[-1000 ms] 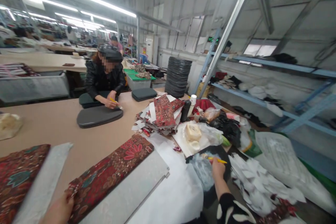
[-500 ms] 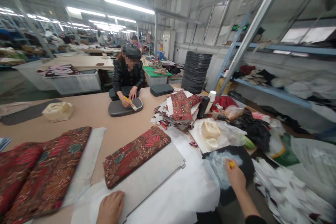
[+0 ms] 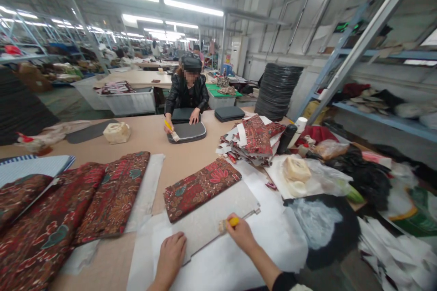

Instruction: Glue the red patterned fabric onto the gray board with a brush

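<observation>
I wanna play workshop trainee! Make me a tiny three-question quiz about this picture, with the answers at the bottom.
1. What does the camera wearer's right hand hold?
A) metal scissors
B) a yellow-handled bristle brush
C) a blue cup

2. True or false: the co-worker's brush has a yellow handle too.

3. Fill in: the flat pale-grey panel lies ___ of the large white sheet.

Key: 1. B; 2. true; 3. on top

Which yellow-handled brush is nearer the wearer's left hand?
The brush in the wearer's right hand, over the grey panel; the co-worker's brush is across the table.
</observation>
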### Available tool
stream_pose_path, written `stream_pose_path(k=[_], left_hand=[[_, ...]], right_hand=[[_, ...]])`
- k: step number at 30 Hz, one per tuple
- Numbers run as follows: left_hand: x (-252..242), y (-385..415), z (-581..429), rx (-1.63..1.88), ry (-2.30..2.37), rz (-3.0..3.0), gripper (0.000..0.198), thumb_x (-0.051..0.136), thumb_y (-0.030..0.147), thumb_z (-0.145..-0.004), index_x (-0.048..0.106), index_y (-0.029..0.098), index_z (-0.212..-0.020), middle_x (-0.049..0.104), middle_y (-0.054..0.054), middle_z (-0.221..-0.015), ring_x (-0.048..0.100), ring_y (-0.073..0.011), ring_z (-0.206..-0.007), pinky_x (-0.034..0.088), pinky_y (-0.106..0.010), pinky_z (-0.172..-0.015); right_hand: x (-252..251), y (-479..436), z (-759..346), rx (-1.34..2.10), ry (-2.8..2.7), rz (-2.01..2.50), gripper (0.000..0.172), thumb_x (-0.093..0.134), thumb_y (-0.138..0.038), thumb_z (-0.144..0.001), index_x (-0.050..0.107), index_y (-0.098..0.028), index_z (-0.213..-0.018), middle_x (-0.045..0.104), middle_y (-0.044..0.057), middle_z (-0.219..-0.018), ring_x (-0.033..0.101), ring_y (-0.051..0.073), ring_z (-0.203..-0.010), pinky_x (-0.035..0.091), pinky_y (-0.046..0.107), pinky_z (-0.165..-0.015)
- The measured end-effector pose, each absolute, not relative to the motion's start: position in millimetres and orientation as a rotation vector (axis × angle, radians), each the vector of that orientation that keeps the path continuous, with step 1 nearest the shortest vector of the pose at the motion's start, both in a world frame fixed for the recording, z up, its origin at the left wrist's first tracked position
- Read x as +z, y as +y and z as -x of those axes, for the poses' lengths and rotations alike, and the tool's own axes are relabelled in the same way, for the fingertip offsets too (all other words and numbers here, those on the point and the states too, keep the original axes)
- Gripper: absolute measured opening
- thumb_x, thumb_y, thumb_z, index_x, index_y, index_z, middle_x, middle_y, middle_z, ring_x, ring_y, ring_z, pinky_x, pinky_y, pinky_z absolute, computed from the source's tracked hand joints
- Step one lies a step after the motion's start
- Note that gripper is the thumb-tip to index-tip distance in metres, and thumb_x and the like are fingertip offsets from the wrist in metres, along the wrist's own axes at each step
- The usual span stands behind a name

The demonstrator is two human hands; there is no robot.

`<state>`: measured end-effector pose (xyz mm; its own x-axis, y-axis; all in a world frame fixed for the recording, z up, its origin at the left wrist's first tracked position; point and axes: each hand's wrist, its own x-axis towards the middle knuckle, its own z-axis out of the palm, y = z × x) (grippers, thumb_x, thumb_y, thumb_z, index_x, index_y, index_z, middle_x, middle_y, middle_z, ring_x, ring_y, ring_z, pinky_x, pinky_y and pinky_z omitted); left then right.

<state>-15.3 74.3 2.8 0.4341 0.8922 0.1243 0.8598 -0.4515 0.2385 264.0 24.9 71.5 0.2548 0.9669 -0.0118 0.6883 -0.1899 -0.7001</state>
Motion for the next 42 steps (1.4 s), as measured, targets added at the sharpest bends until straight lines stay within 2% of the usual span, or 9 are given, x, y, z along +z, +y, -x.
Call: stream_pose_path(k=[5,11,15,18,23,27,34,38,42], left_hand=[[3.8,73.6,14.8,0.364,1.549,-2.514,0.028,0.039,0.025,-0.083,0.065,0.025,-0.095,0.066,-0.003,-0.107,0.059,-0.0175,-0.1,0.042,-0.035,-0.091],[5.3,81.8,15.8,0.22,1.535,-2.487,0.032,0.036,0.027,-0.084,0.065,0.025,-0.098,0.066,-0.004,-0.109,0.059,-0.018,-0.1,0.041,-0.036,-0.092],[6.9,82.6,15.4,0.206,1.551,-2.48,0.032,0.036,0.028,-0.084,0.065,0.026,-0.098,0.066,-0.004,-0.11,0.059,-0.0187,-0.101,0.041,-0.037,-0.092],[4.9,82.7,15.2,0.2,1.553,-2.468,0.033,0.036,0.03,-0.084,0.065,0.026,-0.098,0.066,-0.004,-0.11,0.059,-0.0191,-0.101,0.041,-0.037,-0.092],[1.2,84.1,15.3,0.195,1.555,-2.466,0.034,0.033,0.032,-0.085,0.065,0.026,-0.098,0.066,-0.004,-0.109,0.059,-0.0185,-0.099,0.04,-0.036,-0.092],[1.4,84.2,14.9,0.174,1.56,-2.468,0.035,0.032,0.031,-0.085,0.064,0.027,-0.098,0.066,-0.003,-0.11,0.058,-0.0181,-0.103,0.037,-0.037,-0.095],[4.9,83.2,14.6,0.131,1.564,-2.443,0.035,0.032,0.031,-0.085,0.063,0.027,-0.1,0.065,-0.004,-0.113,0.058,-0.018,-0.105,0.036,-0.038,-0.097],[1.1,79.3,19.7,0.161,1.539,-2.428,0.035,0.031,0.031,-0.086,0.062,0.027,-0.101,0.066,-0.004,-0.112,0.057,-0.0179,-0.106,0.035,-0.039,-0.098],[1.0,73.7,21.0,0.165,1.565,-2.372,0.035,0.031,0.027,-0.086,0.061,0.024,-0.105,0.066,-0.004,-0.111,0.058,-0.0177,-0.105,0.036,-0.037,-0.097]], right_hand=[[80.2,23.5,-320.6,0.297,-1.291,2.212,0.023,0.038,-0.034,-0.083,0.057,-0.021,-0.08,0.06,0.001,-0.065,0.057,0.016,-0.063,0.04,0.024,-0.062],[70.7,32.9,-260.7,0.588,-1.636,1.851,0.013,0.046,-0.025,-0.078,0.059,-0.022,-0.078,0.064,-0.002,-0.07,0.059,0.013,-0.067,0.04,0.02,-0.064],[71.6,46.0,-310.4,0.428,-1.388,2.261,0.02,0.039,-0.026,-0.084,0.059,-0.02,-0.084,0.063,0.0,-0.065,0.059,0.014,-0.062,0.038,0.022,-0.058],[84.2,51.9,-354.9,0.293,-1.265,2.586,0.023,0.038,-0.025,-0.084,0.059,-0.017,-0.091,0.066,0.005,-0.069,0.061,0.018,-0.065,0.036,0.024,-0.056],[101.2,52.5,-376.1,0.294,-1.232,2.634,0.027,0.039,-0.031,-0.086,0.06,-0.015,-0.091,0.069,0.01,-0.077,0.064,0.019,-0.073,0.038,0.024,-0.059],[100.6,44.8,-376.6,0.365,-1.17,2.685,0.025,0.041,-0.028,-0.082,0.061,-0.014,-0.091,0.069,0.012,-0.08,0.064,0.021,-0.074,0.039,0.026,-0.06],[84.5,37.9,-357.3,0.46,-1.266,2.309,0.022,0.042,-0.032,-0.083,0.06,-0.021,-0.084,0.063,-0.001,-0.06,0.061,0.016,-0.063,0.039,0.022,-0.058],[93.7,32.4,-356.5,0.255,-1.276,2.548,0.021,0.039,-0.025,-0.084,0.059,-0.02,-0.084,0.06,0.001,-0.057,0.058,0.016,-0.057,0.033,0.023,-0.053],[101.7,33.9,-298.3,0.415,-1.414,2.256,0.02,0.04,-0.029,-0.084,0.059,-0.021,-0.082,0.06,-0.001,-0.06,0.058,0.014,-0.059,0.036,0.022,-0.056]])
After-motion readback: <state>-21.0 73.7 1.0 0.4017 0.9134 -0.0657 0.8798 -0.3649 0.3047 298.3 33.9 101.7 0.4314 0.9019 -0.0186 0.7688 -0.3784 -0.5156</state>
